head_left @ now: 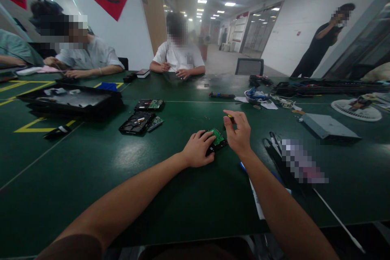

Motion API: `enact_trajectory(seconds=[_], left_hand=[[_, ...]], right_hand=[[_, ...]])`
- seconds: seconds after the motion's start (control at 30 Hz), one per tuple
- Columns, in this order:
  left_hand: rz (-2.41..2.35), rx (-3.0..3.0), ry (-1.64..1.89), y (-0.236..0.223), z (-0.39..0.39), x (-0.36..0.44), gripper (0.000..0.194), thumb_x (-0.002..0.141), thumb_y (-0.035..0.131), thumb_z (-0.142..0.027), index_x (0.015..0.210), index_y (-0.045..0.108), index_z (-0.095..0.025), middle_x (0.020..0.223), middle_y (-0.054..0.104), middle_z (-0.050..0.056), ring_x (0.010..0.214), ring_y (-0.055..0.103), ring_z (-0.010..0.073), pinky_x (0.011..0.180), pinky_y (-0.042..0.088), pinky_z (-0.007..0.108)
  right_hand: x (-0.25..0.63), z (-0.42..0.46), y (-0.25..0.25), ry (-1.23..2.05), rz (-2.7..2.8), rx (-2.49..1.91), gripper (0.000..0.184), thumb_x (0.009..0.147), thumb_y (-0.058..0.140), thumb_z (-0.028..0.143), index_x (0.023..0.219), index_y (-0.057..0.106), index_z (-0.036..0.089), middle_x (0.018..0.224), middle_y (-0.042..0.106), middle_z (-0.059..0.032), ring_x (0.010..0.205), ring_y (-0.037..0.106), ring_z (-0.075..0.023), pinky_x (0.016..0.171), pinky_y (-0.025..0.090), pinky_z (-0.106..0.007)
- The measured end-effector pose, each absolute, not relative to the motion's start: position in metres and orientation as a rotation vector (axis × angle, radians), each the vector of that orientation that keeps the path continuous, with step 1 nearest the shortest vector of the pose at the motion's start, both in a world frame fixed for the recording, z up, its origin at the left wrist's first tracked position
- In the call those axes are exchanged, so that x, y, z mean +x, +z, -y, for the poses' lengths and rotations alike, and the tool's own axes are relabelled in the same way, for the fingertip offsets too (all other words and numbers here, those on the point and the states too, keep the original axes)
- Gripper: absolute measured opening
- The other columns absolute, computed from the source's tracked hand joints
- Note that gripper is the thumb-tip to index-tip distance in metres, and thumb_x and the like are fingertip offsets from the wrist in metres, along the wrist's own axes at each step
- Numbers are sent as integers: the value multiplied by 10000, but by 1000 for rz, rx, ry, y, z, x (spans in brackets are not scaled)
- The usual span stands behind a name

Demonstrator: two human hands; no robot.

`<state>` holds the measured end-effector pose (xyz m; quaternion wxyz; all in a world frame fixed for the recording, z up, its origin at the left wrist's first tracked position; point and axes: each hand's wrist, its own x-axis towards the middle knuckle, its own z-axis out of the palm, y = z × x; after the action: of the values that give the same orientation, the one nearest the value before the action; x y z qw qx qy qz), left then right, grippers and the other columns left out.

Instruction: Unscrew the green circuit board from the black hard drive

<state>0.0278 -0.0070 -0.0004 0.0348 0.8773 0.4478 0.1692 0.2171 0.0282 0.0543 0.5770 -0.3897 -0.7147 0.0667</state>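
Observation:
A hard drive (219, 141) lies on the green table with its green circuit board facing up. My left hand (198, 148) grips it from the left, fingers over the board and thumb along the near edge, covering much of it. Just right of the drive, my right hand (239, 133) is closed around a screwdriver (230, 118) with a black-and-yellow handle. Most of this tool is hidden by the fingers, and its tip cannot be made out. A few tiny screws (207, 118) are scattered beyond the drive.
Left of my hands sit an opened drive case (137, 123), a loose circuit board (155, 124) and another drive (149, 105). A black tray (73, 103) stands farther left. Rightward are a grey metal box (330, 126) and a white fan grille (355, 110). People sit across the table.

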Motion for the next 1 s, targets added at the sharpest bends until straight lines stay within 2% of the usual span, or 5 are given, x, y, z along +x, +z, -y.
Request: enact_trajectory(seconds=[0.27,0.47,0.67,0.87,1.0], left_hand=[[-1388,2687,499,0,6,30,753,819,612,-468,1508,424,-229,1572,429,99,1415,357,416,1119,369,593],[-1396,2694,505,0,7,30,744,830,604,-470,1507,426,-219,1567,432,105,1418,353,409,1126,367,585],[-1399,2689,505,-2,6,30,742,830,604,-474,1505,425,-225,1564,431,105,1417,349,407,1130,357,586],[-1398,2672,516,0,7,32,737,817,618,-450,1498,434,-237,1560,437,103,1413,356,406,1122,362,585],[-1395,2662,511,1,7,32,741,817,621,-451,1501,430,-243,1562,434,102,1419,350,406,1126,356,585]], right_hand=[[206,-40,40,861,1298,-630,265,1011,472,511,1079,604,291,897,621,2,773,626,-144,827,544,-337],[208,-47,43,1054,1149,-546,313,967,533,572,887,561,271,674,521,50,608,530,-130,711,542,-309],[212,-43,50,1257,1111,-557,306,899,651,546,855,569,254,772,592,27,694,592,-140,744,544,-318],[204,-43,53,1289,1111,-607,521,910,463,734,761,570,246,637,479,33,534,464,-122,601,485,-297],[203,-44,52,1267,1127,-632,474,895,519,715,771,516,257,593,431,63,475,383,-108,542,435,-273]])
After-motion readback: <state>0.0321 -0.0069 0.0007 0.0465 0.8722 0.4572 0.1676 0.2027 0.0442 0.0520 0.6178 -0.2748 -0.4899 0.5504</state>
